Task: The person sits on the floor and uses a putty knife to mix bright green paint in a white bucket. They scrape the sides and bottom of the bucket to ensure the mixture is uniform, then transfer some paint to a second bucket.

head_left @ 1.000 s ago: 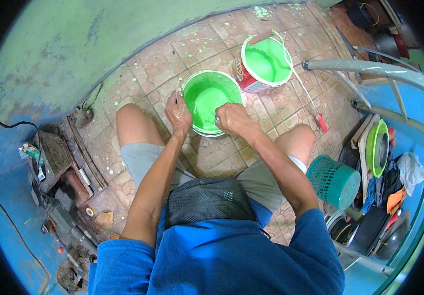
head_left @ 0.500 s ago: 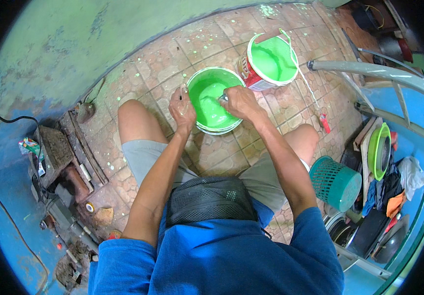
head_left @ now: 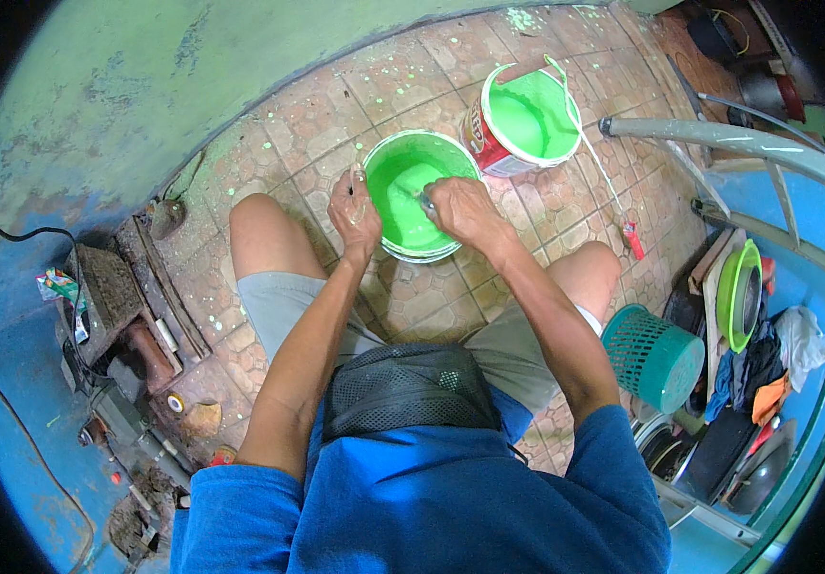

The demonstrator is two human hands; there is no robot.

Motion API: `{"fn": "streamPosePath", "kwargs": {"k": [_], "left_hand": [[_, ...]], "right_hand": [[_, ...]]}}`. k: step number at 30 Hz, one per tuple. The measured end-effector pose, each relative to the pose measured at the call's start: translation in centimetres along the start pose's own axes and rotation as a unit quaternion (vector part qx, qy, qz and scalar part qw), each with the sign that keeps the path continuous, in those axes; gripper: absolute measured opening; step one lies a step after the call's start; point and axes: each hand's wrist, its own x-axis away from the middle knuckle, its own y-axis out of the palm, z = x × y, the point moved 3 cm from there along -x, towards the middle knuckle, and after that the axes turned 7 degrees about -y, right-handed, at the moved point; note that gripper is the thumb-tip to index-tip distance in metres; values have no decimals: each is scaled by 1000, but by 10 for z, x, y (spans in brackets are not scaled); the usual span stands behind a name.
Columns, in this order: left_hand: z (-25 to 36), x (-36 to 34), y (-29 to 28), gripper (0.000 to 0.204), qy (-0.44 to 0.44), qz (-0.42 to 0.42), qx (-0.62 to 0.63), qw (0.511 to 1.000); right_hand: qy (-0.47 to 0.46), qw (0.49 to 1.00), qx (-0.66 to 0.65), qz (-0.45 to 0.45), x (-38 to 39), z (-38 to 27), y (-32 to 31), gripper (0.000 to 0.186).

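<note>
Two hands work at a bucket (head_left: 383,203) of green paint (head_left: 424,176) on a tiled floor (head_left: 432,298), between the bare knees of a person in a blue shirt (head_left: 403,502). The left hand (head_left: 355,212) is at the bucket's left rim, its fingers curled narrow around the edge. The right hand (head_left: 470,212) reaches over the right side, fingers wrapped around a grey tool (head_left: 425,201) that points down at the paint; mostly hidden by the hand, its kind cannot be told. Just beyond, to the right, stands a second bucket (head_left: 485,140), red and white outside, also holding green paint; whether the two buckets touch cannot be made out. A white rod (head_left: 595,165) slants from that bucket's rim to a red grip (head_left: 633,241). Near the right knee is a teal basket (head_left: 661,359), with a lime basin (head_left: 730,297) beyond it. Pale green flecks dot the tiles along the wall (head_left: 154,96).
</note>
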Motion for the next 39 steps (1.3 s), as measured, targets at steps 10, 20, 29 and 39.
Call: {"fn": "streamPosePath", "kwargs": {"k": [10, 20, 29, 39], "left_hand": [[8, 3, 1, 37, -19, -4, -24, 1000], [5, 1, 2, 37, -24, -12, -27, 999], [6, 2, 3, 39, -36, -4, -17, 999], [9, 3, 1, 39, -39, -16, -15, 999]], "right_hand": [[-56, 997, -44, -31, -1, -9, 20, 21], [-10, 994, 42, -102, 15, 9, -11, 18], [14, 997, 64, -45, 12, 22, -6, 18], [88, 975, -60, -194, 18, 0, -2, 26]]}}
